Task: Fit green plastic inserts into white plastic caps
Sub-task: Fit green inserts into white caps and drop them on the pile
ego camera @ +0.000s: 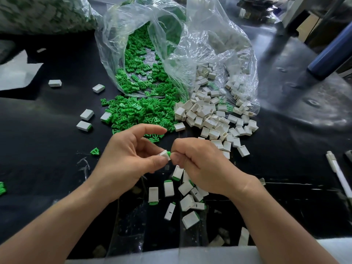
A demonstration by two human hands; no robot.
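1. The left hand (129,155) is in the middle of the frame. Its thumb and a finger pinch a white cap (165,155), and its first finger sticks out above.
2. The right hand (200,162) is just beside it, with its fingers curled in. Its fingertips pinch a green insert (169,153) that sticks out of the end of the white cap.
3. Both hands are over a black counter (47,149).
4. Above the hands lies a big pile of green inserts (141,111). It spills out of a clear bag (171,44) in the top middle of the frame.
5. A pile of white caps (215,119) lies right of the green pile and touches it. Some of these are inside the bag too.
6. Below the hands, in the bottom middle, lie filled caps (184,189). Many of them show a bit of green at one end.
7. One loose green piece (94,151) lies alone, left of the left hand.
8. A few more single caps (86,114) lie on the counter at the middle left.
9. A white pen (339,174) lies at the right edge of the frame.
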